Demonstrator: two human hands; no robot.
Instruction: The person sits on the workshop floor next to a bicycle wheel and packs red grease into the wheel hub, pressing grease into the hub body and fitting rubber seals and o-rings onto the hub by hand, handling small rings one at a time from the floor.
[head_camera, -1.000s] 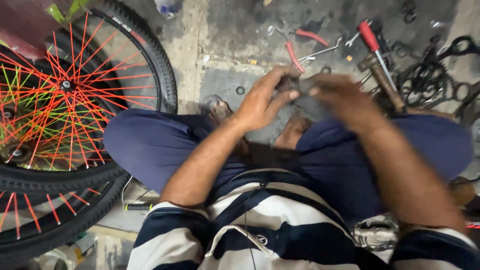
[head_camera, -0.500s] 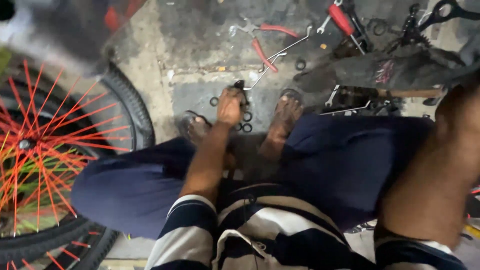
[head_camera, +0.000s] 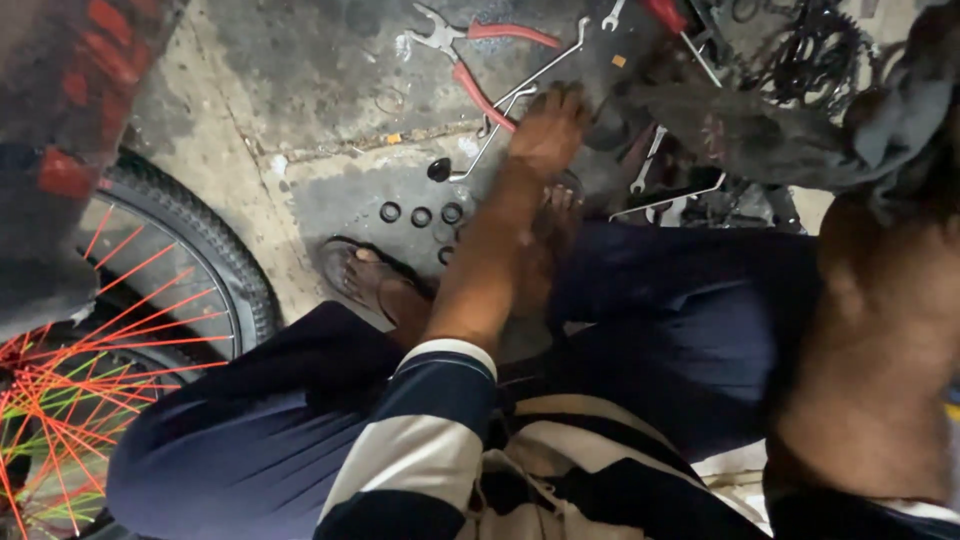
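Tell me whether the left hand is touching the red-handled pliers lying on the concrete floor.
Cannot tell. In the head view the left hand reaches down right beside the red-handled pliers, hiding the end of one handle, so no contact or gap shows.
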